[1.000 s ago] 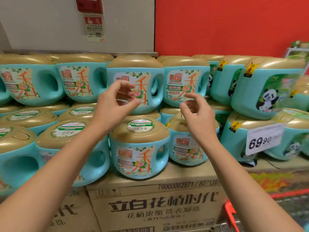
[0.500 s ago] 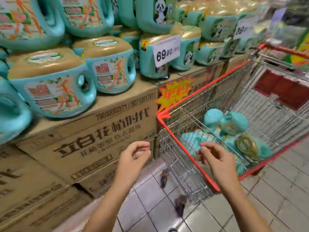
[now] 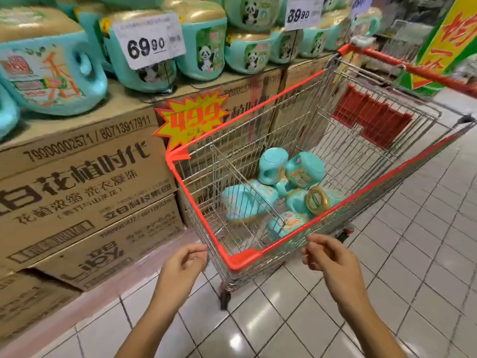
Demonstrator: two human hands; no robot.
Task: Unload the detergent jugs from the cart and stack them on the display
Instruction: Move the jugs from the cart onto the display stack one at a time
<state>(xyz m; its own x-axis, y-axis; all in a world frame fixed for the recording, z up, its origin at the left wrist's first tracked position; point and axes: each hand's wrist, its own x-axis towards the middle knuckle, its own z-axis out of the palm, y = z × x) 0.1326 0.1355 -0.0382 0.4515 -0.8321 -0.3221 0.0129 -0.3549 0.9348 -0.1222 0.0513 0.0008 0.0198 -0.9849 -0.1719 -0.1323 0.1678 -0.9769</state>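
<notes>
Cart [image 3: 361, 192]: wire basket with a red rim, standing close beside the display's carton base; its red handle [image 3: 413, 69] is at the far end.
Jugs in cart [image 3: 304, 171]: several teal detergent jugs lie tumbled on the basket floor, toward the middle and right side. One shows its gold cap [image 3: 318, 200] turned up toward the camera.
Divider [image 3: 247, 187]: a wire panel inside the basket, crossing in front of the nearest left jug.
Display jugs [image 3: 51, 73]: teal jugs with gold tops stand on top of the cartons, left of and above the cart. The floral-label one is at the left and the panda-label ones [image 3: 206, 47] are further right.
Cartons [image 3: 77, 177]: printed brown cardboard boxes stacked as the base of the display.
Left hand [image 3: 184, 264]: empty, fingers loosely curled, held just left of the cart's near corner and apart from it.
Right hand [image 3: 333, 262]: empty, fingers loosely curled, close to the right-hand rim; contact with the rim cannot be confirmed.
Price card [image 3: 148, 40]: white, reads 69.90, set in front of a panda-label jug.
Starburst sign [image 3: 191, 120]: yellow and red, on a carton face just behind the cart's far left corner.
Floor [image 3: 284, 319]: pale glossy tile.
</notes>
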